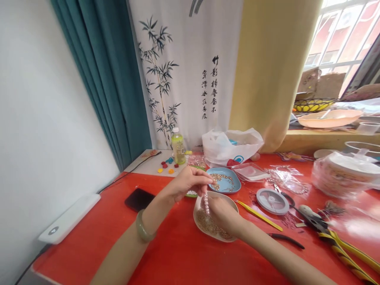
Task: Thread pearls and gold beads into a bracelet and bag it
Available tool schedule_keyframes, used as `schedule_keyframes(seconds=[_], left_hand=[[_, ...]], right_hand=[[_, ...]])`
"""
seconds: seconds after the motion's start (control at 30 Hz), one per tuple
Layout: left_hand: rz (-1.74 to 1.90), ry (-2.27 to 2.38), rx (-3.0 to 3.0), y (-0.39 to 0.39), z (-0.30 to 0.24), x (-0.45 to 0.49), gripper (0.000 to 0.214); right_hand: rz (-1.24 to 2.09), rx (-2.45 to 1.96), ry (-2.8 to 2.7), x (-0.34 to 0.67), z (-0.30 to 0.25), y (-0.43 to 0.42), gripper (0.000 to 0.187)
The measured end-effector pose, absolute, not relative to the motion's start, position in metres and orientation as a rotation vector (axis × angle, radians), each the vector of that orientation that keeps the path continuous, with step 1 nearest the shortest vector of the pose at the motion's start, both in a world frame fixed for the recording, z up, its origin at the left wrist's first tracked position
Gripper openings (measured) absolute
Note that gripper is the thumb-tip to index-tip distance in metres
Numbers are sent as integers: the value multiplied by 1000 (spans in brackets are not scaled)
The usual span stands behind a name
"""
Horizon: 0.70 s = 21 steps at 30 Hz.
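Note:
A short string of pink beads [207, 203] hangs between my two hands, above a cream dish [198, 221] of small gold-brown beads. My left hand [191, 182], with a green bangle on its wrist, pinches the upper end of the string. Lower and to the right, my right hand [222, 213] is closed at the string's lower part, its fingertips mostly hidden behind the hand. Just beyond my hands lies a blue dish [236, 183] holding gold beads. A green dish [192, 194] is partly covered by my left hand.
Right of the dishes lie yellow tweezers [259, 215], a clear spool [272, 201] and yellow-handled pliers [329, 235]. A black phone [139, 199] rests to the left. Behind stand a bottle of yellow-green liquid [178, 147] and a white plastic bag [218, 148]. A white power strip [71, 217] sits at the left edge.

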<state>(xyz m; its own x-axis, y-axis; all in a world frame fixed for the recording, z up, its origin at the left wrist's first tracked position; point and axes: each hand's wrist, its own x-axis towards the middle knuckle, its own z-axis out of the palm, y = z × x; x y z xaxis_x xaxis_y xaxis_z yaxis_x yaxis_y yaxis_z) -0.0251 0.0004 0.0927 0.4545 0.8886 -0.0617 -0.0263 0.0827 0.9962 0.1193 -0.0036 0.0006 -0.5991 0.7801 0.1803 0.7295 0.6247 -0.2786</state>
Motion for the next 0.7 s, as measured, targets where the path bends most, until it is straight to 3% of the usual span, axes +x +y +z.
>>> schedule_keyframes(seconds=[0.23,0.33,0.47,0.7], left_hand=[[787,881,1333,-2,88,-23,13],[775,889,1337,-4,88,-21,13],[802,882,1350,-11,88,-15,11],[920,902,1391,-21,91,-10,11]], right_hand=[[722,-1154,-2009,147,38,-15,13],[1135,-1027,-1450,161,62,-24,19],[1197,-886,-1199,164,83,-40,18],[1184,-917,-1245,148,82,-51,15]])
